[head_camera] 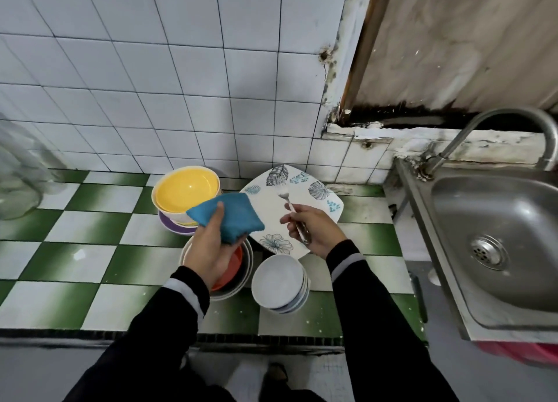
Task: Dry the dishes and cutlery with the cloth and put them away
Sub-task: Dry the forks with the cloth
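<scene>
My left hand (pixel 208 244) grips a folded blue cloth (pixel 232 217) above the dishes, thumb on top. My right hand (pixel 314 228) holds a metal fork (pixel 290 207) by its handle, tines pointing away over a square white plate with leaf prints (pixel 314 190). Cloth and fork are a short gap apart. A yellow bowl (pixel 187 188) sits stacked on a purple one (pixel 169 225) behind the cloth. Below my left hand is a white bowl with an orange dish inside (pixel 238 265). A stack of small white bowls (pixel 279 282) stands in front of the plate.
All dishes stand on a green-and-white checkered tile counter (pixel 90 250) against a white tiled wall. A steel sink (pixel 498 235) with a curved tap (pixel 513 120) lies to the right. Clear plastic (pixel 21 166) sits at the far left.
</scene>
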The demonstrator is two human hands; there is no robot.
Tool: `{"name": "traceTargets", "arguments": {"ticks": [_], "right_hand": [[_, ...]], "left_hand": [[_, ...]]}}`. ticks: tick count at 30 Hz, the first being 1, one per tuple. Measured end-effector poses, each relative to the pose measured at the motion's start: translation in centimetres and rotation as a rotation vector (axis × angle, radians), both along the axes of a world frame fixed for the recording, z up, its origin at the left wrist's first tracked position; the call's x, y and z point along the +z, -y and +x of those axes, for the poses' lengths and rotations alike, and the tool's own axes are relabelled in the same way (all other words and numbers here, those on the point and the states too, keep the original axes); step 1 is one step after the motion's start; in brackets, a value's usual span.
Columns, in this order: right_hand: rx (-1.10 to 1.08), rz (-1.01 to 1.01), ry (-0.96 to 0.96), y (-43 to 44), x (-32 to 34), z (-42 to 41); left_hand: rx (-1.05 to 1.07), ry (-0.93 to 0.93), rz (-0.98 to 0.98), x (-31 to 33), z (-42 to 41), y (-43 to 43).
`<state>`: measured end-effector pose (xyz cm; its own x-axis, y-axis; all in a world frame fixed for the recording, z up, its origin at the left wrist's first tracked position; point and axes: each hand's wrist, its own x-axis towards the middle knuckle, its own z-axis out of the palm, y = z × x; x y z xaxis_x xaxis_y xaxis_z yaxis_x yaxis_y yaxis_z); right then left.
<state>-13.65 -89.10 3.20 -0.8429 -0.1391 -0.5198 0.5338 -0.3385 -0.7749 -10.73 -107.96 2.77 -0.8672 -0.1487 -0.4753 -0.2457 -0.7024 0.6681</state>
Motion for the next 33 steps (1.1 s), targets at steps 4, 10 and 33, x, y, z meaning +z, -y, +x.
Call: {"name": "traceTargets", "arguments": {"ticks": [4, 10, 33], "right_hand": [[-0.022, -0.002, -0.025, 0.8, 0.1, 1.2], [-0.011, 0.046, -0.045, 1.8, 0.8, 2.9], [0.133, -0.015, -0.129, -0.7, 1.6, 5.8]], "left_hand": [[-0.017, -0.092, -0.182, 0.9, -0.7, -1.1], [-0.098, -0.426, -1.317, 0.8, -2.1, -2.0], [0.003, 0.051, -0.234, -0.9, -2.0, -1.5]]}}
